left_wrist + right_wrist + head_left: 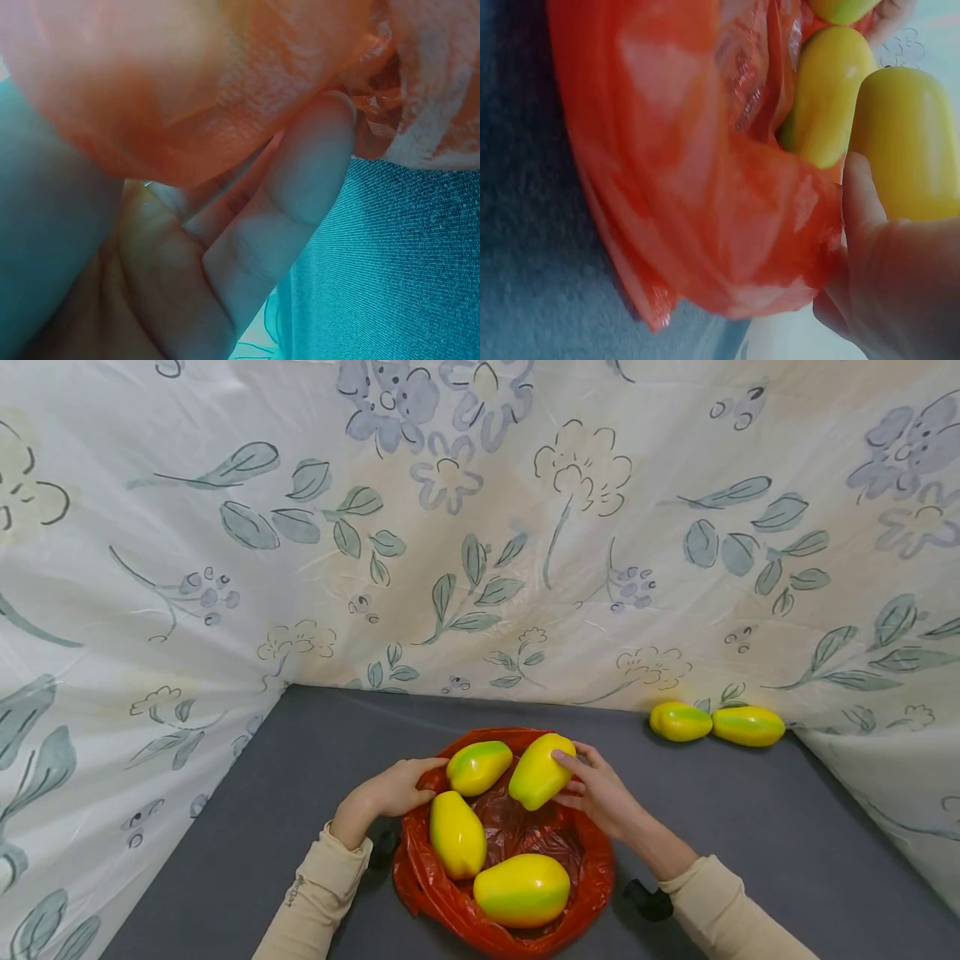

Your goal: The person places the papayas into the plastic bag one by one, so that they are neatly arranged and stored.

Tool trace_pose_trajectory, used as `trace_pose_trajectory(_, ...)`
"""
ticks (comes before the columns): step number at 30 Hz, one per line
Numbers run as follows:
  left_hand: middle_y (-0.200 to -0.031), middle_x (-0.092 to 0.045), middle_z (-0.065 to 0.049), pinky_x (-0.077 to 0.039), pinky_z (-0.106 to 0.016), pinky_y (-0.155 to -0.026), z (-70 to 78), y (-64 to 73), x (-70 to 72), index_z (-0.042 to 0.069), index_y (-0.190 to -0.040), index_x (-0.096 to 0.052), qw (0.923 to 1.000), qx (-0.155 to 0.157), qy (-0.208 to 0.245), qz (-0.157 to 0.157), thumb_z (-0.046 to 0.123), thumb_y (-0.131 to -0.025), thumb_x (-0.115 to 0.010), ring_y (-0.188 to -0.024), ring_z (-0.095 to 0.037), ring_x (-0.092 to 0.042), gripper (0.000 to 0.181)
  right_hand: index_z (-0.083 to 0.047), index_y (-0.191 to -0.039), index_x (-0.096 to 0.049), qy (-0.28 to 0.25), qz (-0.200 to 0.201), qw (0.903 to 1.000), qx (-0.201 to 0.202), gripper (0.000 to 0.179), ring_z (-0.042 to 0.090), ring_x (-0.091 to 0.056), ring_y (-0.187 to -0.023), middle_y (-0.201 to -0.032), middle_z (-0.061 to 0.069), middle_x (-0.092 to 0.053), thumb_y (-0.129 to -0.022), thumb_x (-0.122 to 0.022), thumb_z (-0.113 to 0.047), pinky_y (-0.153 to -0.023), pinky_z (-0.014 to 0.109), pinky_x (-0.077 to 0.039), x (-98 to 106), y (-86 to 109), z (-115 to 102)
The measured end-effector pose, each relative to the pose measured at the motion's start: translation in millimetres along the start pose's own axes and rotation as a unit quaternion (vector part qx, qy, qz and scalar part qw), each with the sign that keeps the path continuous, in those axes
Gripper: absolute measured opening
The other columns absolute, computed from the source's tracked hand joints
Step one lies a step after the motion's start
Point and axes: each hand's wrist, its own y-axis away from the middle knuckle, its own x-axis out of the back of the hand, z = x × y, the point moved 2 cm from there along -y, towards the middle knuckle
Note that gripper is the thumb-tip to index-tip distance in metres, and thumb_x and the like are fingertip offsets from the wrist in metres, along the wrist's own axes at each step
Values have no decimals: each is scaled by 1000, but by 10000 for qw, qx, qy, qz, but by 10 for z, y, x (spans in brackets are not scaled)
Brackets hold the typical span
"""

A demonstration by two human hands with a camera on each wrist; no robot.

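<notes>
A red plastic bag (600,868) sits on the grey table with its rim rolled open. Inside it lie three yellow-green papayas: one at the back left (478,768), one at the left (457,835) and one at the front (522,891). My right hand (603,793) grips another papaya (542,772) over the bag's back right; the right wrist view shows this papaya (907,142) above the red rim. At the back left rim, my left hand (393,787) holds the bag's edge, its thumb against the red plastic (195,90) in the left wrist view.
Two more papayas, one at the left (681,722) and one at the right (748,727), lie end to end by the back right edge of the table (300,735). A flower-printed cloth (480,568) hangs behind and along both sides.
</notes>
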Motion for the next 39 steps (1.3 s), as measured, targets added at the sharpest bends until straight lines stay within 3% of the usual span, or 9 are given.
trace_pose_trajectory(24, -122, -56, -19, -54, -27, -66, -29, -12, -10, -2, -140, -43, 9999, -53, 109, -30, -2, -90, -58, -67, -14, -57, 51, -6, -144, -26, 664, -978, 9917, -507, 73, 28, -62, -97, -121, 19, -52, -90, -64, -39, -85, 45, -51, -266, -56, 280)
trace_pose_trajectory(32, -121, -57, -17, -54, -28, -68, -35, -17, -16, -1, -140, -43, 9999, -73, 76, -27, 0, -91, -58, -70, -14, -58, 51, -4, -136, -31, 934, -1016, 9888, -573, 68, 25, -61, -93, -116, 17, -53, -90, -64, -42, -82, 42, -52, -305, -71, 315)
trace_pose_trajectory(39, -118, -58, -17, -54, -27, -65, -44, -23, -15, -2, -140, -43, 9999, -133, 79, -38, 0, -91, -58, -66, -13, -58, 51, -1, -138, -34, 905, -1155, 9876, -564, 69, 24, -62, -95, -116, 15, -56, -91, -62, -42, -82, 42, -52, -300, -75, 345)
